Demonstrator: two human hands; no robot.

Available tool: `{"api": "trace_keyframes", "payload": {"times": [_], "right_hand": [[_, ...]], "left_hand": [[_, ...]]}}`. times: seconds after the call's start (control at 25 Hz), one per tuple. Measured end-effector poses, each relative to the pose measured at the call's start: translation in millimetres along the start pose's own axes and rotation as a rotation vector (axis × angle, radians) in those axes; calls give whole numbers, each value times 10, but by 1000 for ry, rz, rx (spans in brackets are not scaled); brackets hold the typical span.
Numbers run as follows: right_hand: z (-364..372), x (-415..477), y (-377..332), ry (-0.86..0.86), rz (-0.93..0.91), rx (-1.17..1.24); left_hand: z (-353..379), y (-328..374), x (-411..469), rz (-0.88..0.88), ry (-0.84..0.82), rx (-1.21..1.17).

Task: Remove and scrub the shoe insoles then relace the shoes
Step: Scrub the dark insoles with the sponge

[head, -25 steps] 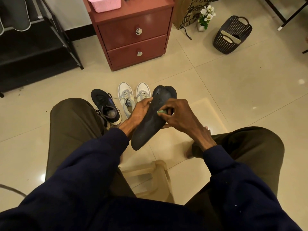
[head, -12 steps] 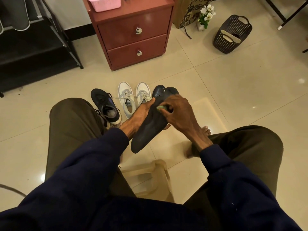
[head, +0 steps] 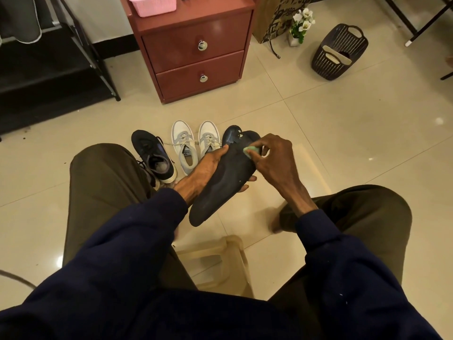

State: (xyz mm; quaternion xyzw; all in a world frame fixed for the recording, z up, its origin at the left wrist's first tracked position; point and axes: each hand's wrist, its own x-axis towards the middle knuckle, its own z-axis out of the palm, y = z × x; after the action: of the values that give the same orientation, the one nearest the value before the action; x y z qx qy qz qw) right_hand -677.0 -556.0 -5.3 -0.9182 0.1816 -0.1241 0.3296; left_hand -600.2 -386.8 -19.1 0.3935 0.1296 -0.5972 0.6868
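My left hand (head: 206, 165) grips the insole (head: 224, 185), my right hand (head: 275, 161) pinches the sponge (head: 251, 151) at its toe; pressing hard there could bend it out of my grip.

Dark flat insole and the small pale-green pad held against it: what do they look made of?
The dark flat insole: probably foam; dull surface, faint sheen only near the toe. The small pale-green pad, pinched in the right hand: perhaps sponge or soft cloth; mostly covered, so unsure.

Glossy beige tile floor (head: 343, 133); red two-drawer cabinet (head: 196, 50); black rack (head: 81, 45) left.
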Motion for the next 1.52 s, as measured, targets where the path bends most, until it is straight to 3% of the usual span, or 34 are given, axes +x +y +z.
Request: {"api": "trace_keyframes", "payload": {"times": [0.12,0.28,0.32,0.48,0.68,0.84,1.04,1.2,1.4,1.52], "right_hand": [[1,-16,43,88,42,-51],[76,-94,-191,-239,-142,75],[59,-72,-173,-236,-129,58],[-88,19,76,54,92,-157],[32,-78,-148,-188,-75,69],[-59,5,114,76,138,-81],[2,-54,-93,-107,-3,96],[-69,13,109,89,159,-17],[4,-15,-90,-71,4,100],[-50,34,55,61,146,27]], "left_hand": [[11,-6,-14,-19,-32,-7],[11,8,31,38,19,-63],[0,9,30,41,13,-51],[-25,-17,13,-9,-31,41],[-20,-7,31,2,-2,21],[19,-4,-27,-37,-28,62],[13,6,-32,-49,-33,80],[45,6,-60,-93,-66,72],[40,14,-52,-86,-76,85],[61,8,-73,-99,-73,98]]}}
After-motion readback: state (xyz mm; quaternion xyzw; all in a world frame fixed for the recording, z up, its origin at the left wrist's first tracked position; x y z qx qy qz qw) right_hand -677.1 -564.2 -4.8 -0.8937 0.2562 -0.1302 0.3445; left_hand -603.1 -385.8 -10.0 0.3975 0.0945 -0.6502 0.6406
